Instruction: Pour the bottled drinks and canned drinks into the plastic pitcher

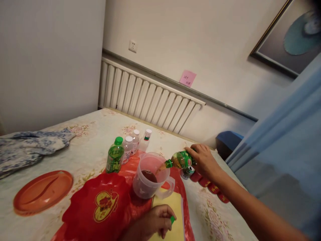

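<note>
Green tea bottle [181,159] tipped near level, mouth over rim of clear measuring jug [151,175]; thin stream falling into brown liquid inside. Right hand [204,161] wrapped round bottle base. Left hand [156,222] closed on green cap [172,219], resting on yellow pad [173,206] just beside jug.

Risk: mouth barely past rim, steeper tilt could splash onto red plastic sheet [179,182]. Jug unsteadied by either hand.

Room: upright bottles [126,149] behind jug, red cans [209,184] under right wrist, table edge near there; red scalloped tray [100,204] and orange oval plate [42,192] leftward.
</note>
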A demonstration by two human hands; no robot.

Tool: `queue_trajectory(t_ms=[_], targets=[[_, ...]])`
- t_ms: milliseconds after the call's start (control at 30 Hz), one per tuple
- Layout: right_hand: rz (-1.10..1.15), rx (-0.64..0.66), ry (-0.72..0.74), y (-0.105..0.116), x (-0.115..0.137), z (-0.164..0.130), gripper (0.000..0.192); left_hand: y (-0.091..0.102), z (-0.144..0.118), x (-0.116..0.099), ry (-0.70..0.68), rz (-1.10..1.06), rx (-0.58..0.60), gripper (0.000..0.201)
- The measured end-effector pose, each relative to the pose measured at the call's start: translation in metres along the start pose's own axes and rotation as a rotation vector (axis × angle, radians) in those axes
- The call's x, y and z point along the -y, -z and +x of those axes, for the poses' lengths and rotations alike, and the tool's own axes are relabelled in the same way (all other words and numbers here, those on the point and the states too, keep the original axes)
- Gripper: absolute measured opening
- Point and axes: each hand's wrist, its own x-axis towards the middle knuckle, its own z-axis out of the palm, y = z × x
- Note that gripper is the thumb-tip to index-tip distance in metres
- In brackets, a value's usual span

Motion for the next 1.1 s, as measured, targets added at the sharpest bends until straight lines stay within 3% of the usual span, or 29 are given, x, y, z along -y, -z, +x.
queue_trajectory(t_ms=[367, 700, 1100], targets=[[-0.208, -0.024, 0.168, 0.035, 0.011, 0.02, 0.039, -0.004, -0.001, 0.006, 0.033, -0.02, 0.05, 0.036], [-0.306, -0.037, 0.262, 0.051, 0.019, 0.033, 0.027, -0.002, 0.001, 0.007, 0.04, -0.055, 0.056, 0.036], [-0.284, -0.039, 0.32, 0.064, 0.037, 0.038, 0.031, -0.005, -0.003, 0.001, 0.056, -0.015, 0.04, 0.039]])
